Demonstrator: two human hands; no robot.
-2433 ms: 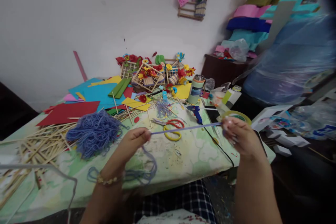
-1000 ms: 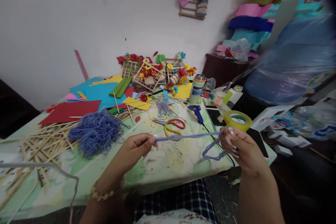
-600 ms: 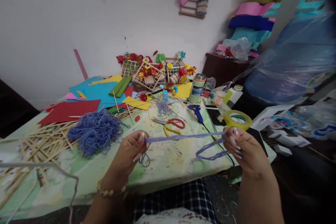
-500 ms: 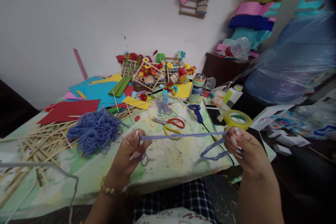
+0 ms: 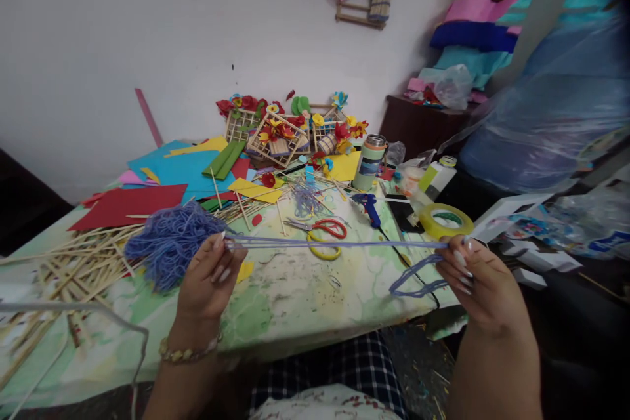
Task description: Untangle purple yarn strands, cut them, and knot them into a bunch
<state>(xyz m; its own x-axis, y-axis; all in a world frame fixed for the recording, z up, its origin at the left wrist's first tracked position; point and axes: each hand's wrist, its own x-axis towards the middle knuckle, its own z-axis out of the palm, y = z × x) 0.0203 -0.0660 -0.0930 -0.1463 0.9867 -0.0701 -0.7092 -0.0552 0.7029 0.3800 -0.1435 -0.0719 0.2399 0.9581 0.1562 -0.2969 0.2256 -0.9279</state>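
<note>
Several strands of purple yarn [image 5: 339, 244] stretch taut between my two hands above the table. My left hand [image 5: 209, 275], with a beaded bracelet on its wrist, pinches one end. It is close to a big tangled heap of purple yarn [image 5: 172, 243]. At the other end, my right hand [image 5: 470, 275] closes its fingers on the strands, and a doubled loop of the same yarn hangs from it on the left side. Below and behind the stretched strands lie scissors [image 5: 329, 230] with red and yellow handles.
Wooden sticks [image 5: 73, 275] are piled at the left, below coloured paper sheets [image 5: 132, 207]. Flower-decorated stick frames [image 5: 278, 138] stand at the back. Toward the right are a flask [image 5: 370, 161], a blue glue gun [image 5: 369, 210] and a tape roll [image 5: 446, 221]. A grey cable [image 5: 98, 308] crosses lower left.
My hands have drawn farther apart, my left hand moving left and my right hand slightly right. A longer span of yarn is stretched between them, and its strands show more separately near the left hand.
</note>
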